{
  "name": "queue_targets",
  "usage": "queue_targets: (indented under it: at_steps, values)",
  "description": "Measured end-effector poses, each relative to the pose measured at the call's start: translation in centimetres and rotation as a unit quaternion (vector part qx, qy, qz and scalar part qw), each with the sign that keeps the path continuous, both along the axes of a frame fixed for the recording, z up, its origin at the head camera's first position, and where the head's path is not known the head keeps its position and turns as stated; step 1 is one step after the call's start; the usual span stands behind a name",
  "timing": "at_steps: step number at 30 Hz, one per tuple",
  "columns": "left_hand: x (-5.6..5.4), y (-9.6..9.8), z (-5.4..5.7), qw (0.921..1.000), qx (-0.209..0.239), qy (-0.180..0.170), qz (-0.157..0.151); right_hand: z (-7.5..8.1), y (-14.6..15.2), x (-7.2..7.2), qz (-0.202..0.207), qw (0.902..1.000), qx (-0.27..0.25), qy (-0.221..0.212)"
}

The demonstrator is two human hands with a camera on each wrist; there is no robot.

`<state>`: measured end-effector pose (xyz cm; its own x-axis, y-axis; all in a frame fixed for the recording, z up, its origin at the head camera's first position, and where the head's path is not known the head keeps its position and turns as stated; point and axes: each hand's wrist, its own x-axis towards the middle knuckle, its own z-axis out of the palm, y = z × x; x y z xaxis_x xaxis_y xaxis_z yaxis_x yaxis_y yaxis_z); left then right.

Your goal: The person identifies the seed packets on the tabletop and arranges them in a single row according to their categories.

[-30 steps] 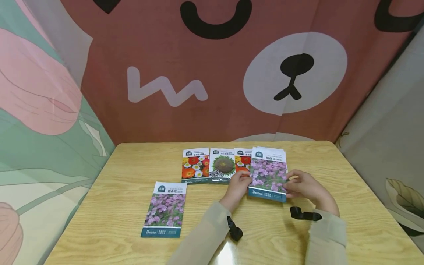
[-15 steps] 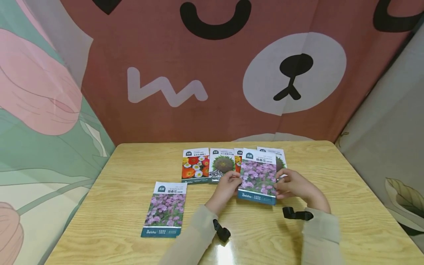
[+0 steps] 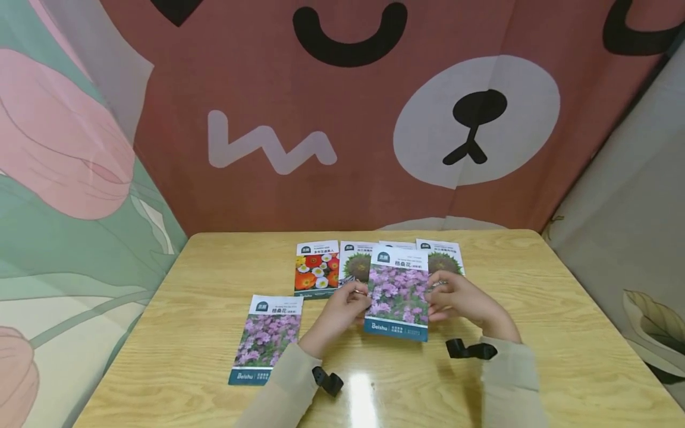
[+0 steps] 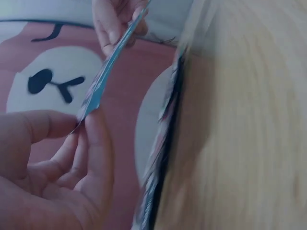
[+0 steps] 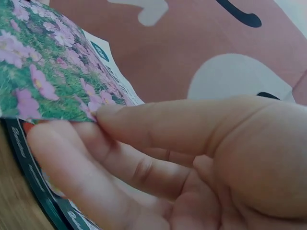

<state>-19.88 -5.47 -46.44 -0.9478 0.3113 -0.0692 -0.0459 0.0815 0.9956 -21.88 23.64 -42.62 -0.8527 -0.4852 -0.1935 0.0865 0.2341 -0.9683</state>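
Note:
Between both hands a seed packet (image 3: pixel 397 294) with pink-purple flowers is held up over the table, its printed front facing the head camera. My left hand (image 3: pixel 339 315) pinches its left edge; in the left wrist view the packet appears edge-on between thumb and fingers (image 4: pixel 98 139). At the opposite edge, my right hand (image 3: pixel 462 303) pinches it between thumb and fingers, as the right wrist view also shows. A second purple-flower packet (image 3: pixel 264 333) lies at the front left, partly covered by the left sleeve.
Along the back of the wooden table (image 3: pixel 176 333) lies a row of packets: a red-and-orange flower packet (image 3: pixel 317 270), a sunflower packet (image 3: pixel 355 261), one mostly hidden behind the held packet, and another sunflower packet (image 3: pixel 444 258). A bear-printed curtain (image 3: pixel 364 196) hangs behind.
Both hands have carried the purple-flower packet left and toward the person, away from the back row. The sunflower packet at the row's right end has come into view.

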Motion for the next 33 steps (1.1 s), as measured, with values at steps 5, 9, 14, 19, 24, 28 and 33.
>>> queue_targets:
  at_steps: [5, 9, 14, 19, 24, 28, 33]
  values:
    - [-0.2, -1.6, 0.8, 1.0000, 0.000, 0.007, -0.004, -0.1, -0.9, 0.1, 0.006, 0.9999, -0.008, 0.006]
    - [-0.1, -2.8, 1.6, 1.0000, -0.001, -0.005, 0.008, -0.3, -2.0, 0.1, 0.014, 0.9996, -0.024, 0.003]
    - [-0.1, -4.0, 2.2, 0.9999, -0.014, -0.009, 0.003, -0.7, -3.4, 0.0, 0.031, 0.9987, -0.038, -0.010]
    - [-0.3, -5.7, 2.6, 0.9995, -0.020, -0.007, -0.025, -0.9, -4.8, 0.1, 0.039, 0.9984, -0.037, -0.016]
    - [-0.3, -7.6, 2.7, 0.9991, -0.038, -0.006, -0.021, -1.2, -6.5, 0.2, 0.052, 0.9973, -0.042, -0.031]
    - [-0.1, -8.4, 3.0, 0.9985, -0.053, -0.009, -0.012, -1.5, -7.5, 0.4, 0.057, 0.9964, -0.049, -0.039]
    - [0.1, -9.1, 3.2, 0.9976, -0.064, 0.001, -0.026, -2.1, -8.4, 0.5, 0.060, 0.9967, -0.042, -0.035]
